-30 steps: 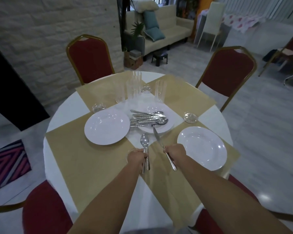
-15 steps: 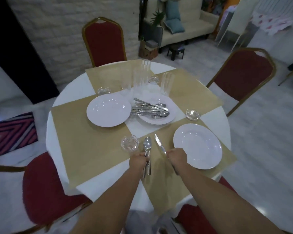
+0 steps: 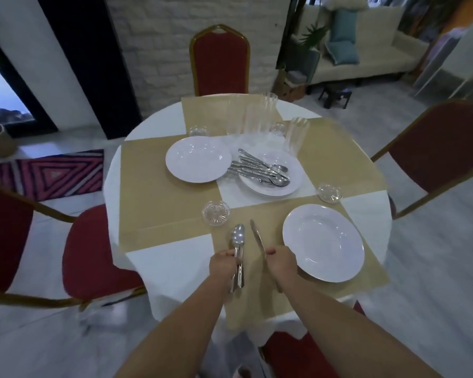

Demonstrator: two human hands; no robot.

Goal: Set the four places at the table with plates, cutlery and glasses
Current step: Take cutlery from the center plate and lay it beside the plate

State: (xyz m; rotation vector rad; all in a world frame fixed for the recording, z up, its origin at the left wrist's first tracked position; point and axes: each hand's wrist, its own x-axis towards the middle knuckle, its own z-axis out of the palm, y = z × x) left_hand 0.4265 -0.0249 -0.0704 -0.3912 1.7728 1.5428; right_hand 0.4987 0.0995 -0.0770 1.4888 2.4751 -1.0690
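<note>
My left hand [image 3: 224,264] is closed round a shiny spoon [image 3: 238,241] and a second piece of cutlery; my right hand [image 3: 280,264] grips a knife [image 3: 258,238], blade pointing far. Both hover over the near tan mat [image 3: 257,304], left of a white plate [image 3: 323,242], near the surface [image 3: 169,266] edge.

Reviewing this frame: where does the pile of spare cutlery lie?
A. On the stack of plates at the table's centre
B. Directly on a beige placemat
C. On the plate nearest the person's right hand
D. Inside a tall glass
A: the cutlery pile rests on the stack of plates mid-table.
</note>
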